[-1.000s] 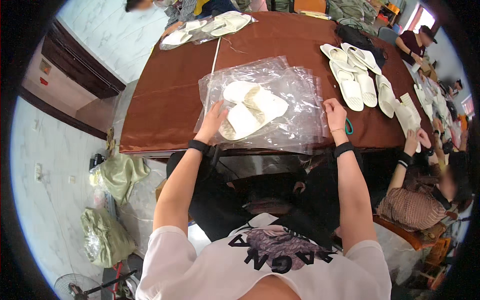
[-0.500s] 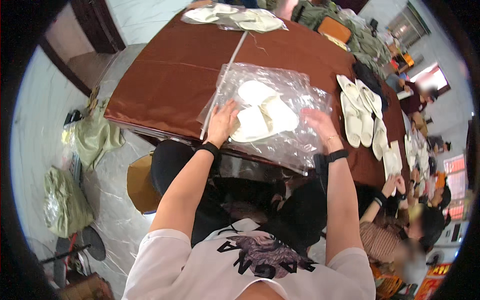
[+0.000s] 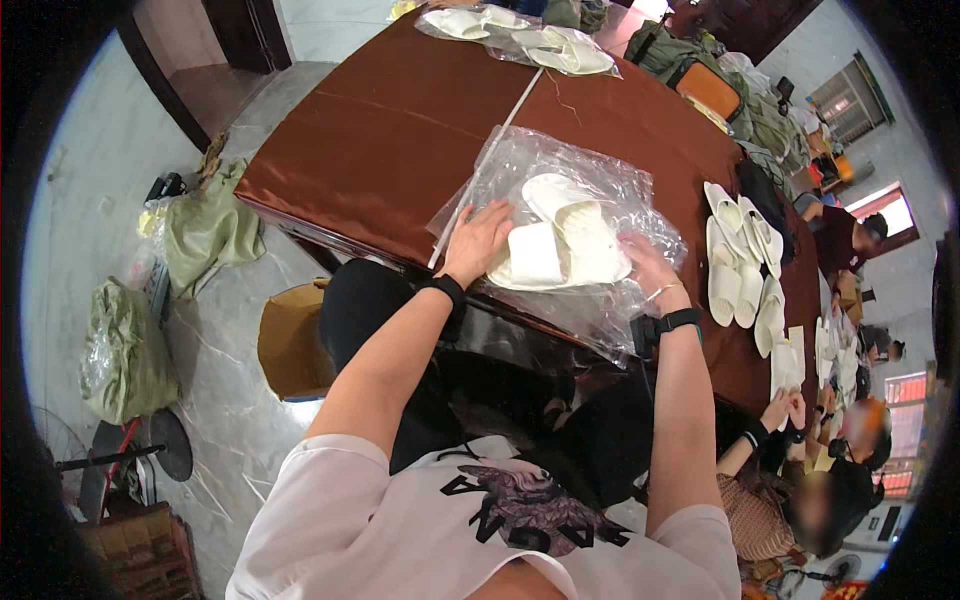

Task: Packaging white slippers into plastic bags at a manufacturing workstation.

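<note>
Since a second ago, the right hand (image 3: 652,265) has come in from the right edge of the plastic bags (image 3: 630,195) to the right end of the white slippers (image 3: 530,255), while the left hand (image 3: 480,238) stays at their left side; the whole view has turned too. The slippers lie together with the bags at the near edge of the tabletop (image 3: 370,150), between the hands; whether any clear layer covers them, I cannot tell. The left fingers are slightly apart and flat, gripping nothing; the right ones look bent by the slippers, but I cannot tell whether they pinch anything.

The bags' near right corner overhangs the tabletop, so a tug toward the person could drag bags and slippers off. Thin layers may cling together and come up several at once, and uneven pushing from the two sides could slide one slipper off the other.

Big dark lettering (image 3: 535,510) runs around a picture on the person's shirt (image 3: 400,530). No label can be made out on slippers or bags.
</note>
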`<state>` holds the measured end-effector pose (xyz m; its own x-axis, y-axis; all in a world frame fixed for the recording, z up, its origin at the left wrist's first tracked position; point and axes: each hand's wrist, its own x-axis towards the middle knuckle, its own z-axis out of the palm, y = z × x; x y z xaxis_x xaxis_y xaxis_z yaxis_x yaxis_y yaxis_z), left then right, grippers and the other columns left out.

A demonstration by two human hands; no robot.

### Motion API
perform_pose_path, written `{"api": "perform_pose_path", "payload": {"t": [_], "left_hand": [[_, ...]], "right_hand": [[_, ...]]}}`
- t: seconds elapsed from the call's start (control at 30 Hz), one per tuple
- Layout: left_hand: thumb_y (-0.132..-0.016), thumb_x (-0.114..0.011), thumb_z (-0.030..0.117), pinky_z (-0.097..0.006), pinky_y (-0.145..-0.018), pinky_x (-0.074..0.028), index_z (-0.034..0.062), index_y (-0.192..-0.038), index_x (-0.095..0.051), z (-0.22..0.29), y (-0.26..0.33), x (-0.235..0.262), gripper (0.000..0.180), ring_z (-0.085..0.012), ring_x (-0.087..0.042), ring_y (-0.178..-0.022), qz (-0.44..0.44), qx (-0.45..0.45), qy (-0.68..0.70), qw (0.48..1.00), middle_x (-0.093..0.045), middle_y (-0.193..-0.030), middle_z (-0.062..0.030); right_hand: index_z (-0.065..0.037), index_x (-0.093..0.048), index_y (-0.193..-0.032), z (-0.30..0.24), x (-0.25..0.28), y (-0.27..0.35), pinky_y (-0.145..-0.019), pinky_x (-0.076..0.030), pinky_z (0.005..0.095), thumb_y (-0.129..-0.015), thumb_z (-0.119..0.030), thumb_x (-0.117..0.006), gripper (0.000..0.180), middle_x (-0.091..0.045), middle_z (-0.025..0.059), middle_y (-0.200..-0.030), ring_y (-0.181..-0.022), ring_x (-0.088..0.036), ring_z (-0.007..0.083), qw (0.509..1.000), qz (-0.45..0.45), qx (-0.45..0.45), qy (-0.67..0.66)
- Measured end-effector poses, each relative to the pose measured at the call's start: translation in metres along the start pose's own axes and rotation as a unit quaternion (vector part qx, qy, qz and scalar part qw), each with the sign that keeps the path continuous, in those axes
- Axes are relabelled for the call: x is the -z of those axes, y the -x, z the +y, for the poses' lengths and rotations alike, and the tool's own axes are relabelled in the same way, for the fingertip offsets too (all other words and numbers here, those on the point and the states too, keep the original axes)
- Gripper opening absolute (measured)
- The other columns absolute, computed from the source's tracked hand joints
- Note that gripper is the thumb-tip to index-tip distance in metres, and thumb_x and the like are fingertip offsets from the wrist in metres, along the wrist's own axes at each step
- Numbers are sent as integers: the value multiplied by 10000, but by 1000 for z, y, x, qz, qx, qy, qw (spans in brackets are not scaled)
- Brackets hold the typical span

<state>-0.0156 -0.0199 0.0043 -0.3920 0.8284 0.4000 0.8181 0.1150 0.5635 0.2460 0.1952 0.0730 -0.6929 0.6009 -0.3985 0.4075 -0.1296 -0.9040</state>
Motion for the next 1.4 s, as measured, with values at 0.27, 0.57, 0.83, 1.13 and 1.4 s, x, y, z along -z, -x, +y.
{"api": "perform_pose_path", "payload": {"t": [0.27,0.57,0.83,1.13,1.4], "left_hand": [[-978,-426,308,-446,-1099,-255,103,-1273,-543,5,2,-3,378,-196,-414,-1309,16,-18,-38,999,-488,-1382,-65],[-953,-452,248,-438,-1102,-259,103,-1267,-541,6,3,-8,358,-208,-405,-1312,8,-35,-127,991,-437,-1425,-78],[-950,-453,199,-438,-1103,-262,86,-1300,-492,10,1,-8,370,-223,-390,-1322,23,-27,-163,986,-442,-1416,-89],[-946,-442,166,-442,-1107,-255,54,-1326,-441,0,5,-19,396,-253,-373,-1326,47,-9,-165,985,-433,-1411,-116],[-947,-435,171,-441,-1110,-249,33,-1320,-448,4,2,-15,397,-257,-374,-1322,46,-7,-161,986,-437,-1403,-124]], "right_hand": [[-58,-536,-1242,14,-12,2,-593,-490,286,-816,-230,-726,498,-642,104,-1029,-871,-620,156,990,105,87,21],[-3,-586,-1149,16,3,37,-566,-507,295,-790,-355,-711,518,-645,84,-963,-856,-618,163,987,112,44,103],[71,-607,-1107,51,148,113,-724,-503,299,-783,-219,-728,452,-662,107,-979,-827,-625,164,929,341,119,76],[124,-569,-1049,-26,185,170,-710,-531,388,-825,-264,-684,463,-644,195,-1006,-875,-656,254,694,686,168,143],[7,-494,-1230,-40,47,92,-807,-491,430,-838,-267,-690,517,-596,112,-1097,-1002,-579,234,872,416,200,-162]]}}
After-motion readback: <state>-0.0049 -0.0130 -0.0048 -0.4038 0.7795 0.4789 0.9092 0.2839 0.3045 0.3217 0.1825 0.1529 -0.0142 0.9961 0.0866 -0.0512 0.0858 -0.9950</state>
